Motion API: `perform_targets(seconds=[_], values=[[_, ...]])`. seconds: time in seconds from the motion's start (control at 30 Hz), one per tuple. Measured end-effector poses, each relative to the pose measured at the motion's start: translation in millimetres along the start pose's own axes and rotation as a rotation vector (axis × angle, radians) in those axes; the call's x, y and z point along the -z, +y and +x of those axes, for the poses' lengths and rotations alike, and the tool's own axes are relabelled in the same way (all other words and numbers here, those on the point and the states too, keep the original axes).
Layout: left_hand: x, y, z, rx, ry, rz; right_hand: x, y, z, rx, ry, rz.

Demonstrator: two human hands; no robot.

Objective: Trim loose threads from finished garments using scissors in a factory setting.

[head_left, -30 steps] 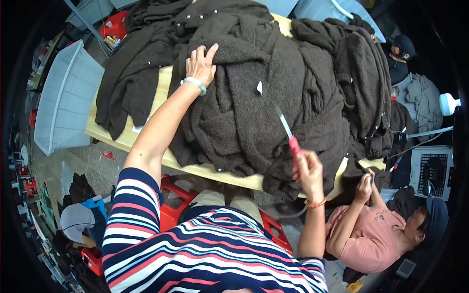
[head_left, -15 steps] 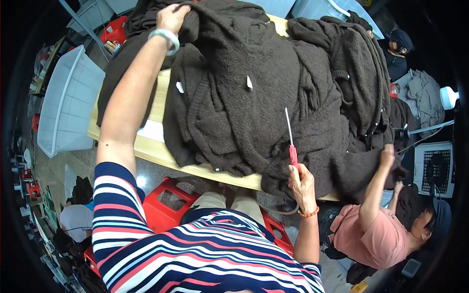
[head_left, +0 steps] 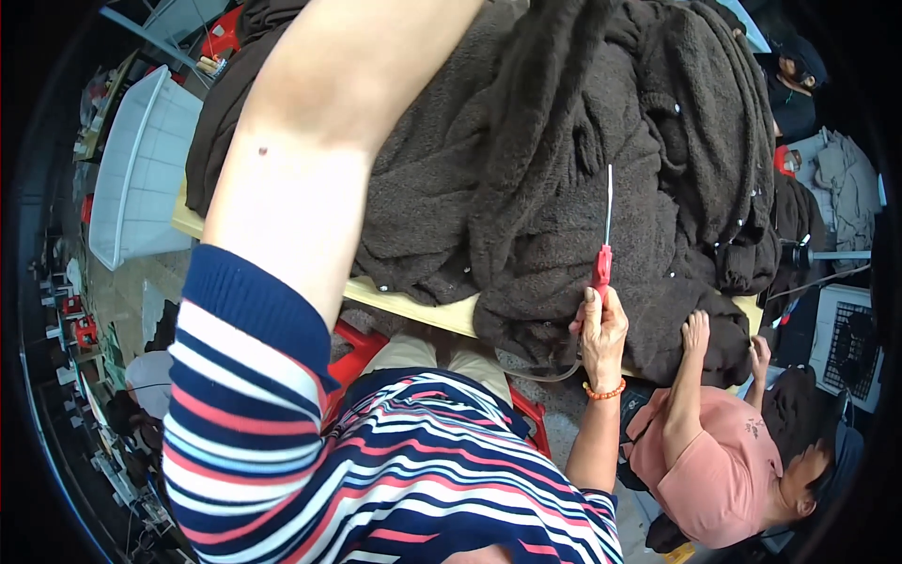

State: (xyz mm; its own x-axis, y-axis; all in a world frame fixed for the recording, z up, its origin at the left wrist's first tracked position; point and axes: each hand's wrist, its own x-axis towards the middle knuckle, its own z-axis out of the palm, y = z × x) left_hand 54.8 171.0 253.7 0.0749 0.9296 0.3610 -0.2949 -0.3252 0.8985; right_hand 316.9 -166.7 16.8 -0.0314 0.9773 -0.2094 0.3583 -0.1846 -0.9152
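My right hand is closed round a red air blow gun. Its thin metal nozzle points away from me over a heap of dark brown knit garments, and a clear hose trails below the hand. My left arm reaches up and forward past the top edge of the head view, so the left hand itself is hidden. A fold of dark brown knit fabric hangs raised and slightly blurred over the heap, its upper end cut off by the picture's edge.
The pale wooden table carries the heap. A white plastic tub stands at the left, and a red stool is beside my legs. On the right, a co-worker in a pink shirt has hands on the fabric; another person is farther back.
My left arm has lifted and swung toward the right, taking its hand out of view and pulling fabric up. My right hand with the air blow gun has shifted slightly right and away.
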Motion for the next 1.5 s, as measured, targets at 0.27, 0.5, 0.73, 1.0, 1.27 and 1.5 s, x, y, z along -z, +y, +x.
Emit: perform_targets(seconds=[0.27,0.5,0.73,1.0,1.27,1.5], values=[[68.6,-144.6,-276.8,0.671,-0.069,0.680,25.3,15.1,7.6,-0.055,0.029,0.112],[35.9,-214.0,-382.5,0.774,0.376,-0.142,8.9,6.3,22.6,-0.044,-0.050,0.019],[95.6,-18.3,-247.1,-0.031,0.532,-0.140,-17.8,-20.7,29.7,0.174,-0.070,-0.073],[73.9,-60.5,-332.6,0.076,0.247,0.463,-42.1,-29.4,17.5,0.175,-0.060,-0.128],[97.1,-123.1,-389.4,0.687,0.640,-0.134,-59.3,-35.4,-16.5,0.307,0.013,-0.512],[129.9,-139.7,-346.0,0.567,0.542,-0.734,-82.7,-44.6,-26.1,0.179,0.165,-0.573]])
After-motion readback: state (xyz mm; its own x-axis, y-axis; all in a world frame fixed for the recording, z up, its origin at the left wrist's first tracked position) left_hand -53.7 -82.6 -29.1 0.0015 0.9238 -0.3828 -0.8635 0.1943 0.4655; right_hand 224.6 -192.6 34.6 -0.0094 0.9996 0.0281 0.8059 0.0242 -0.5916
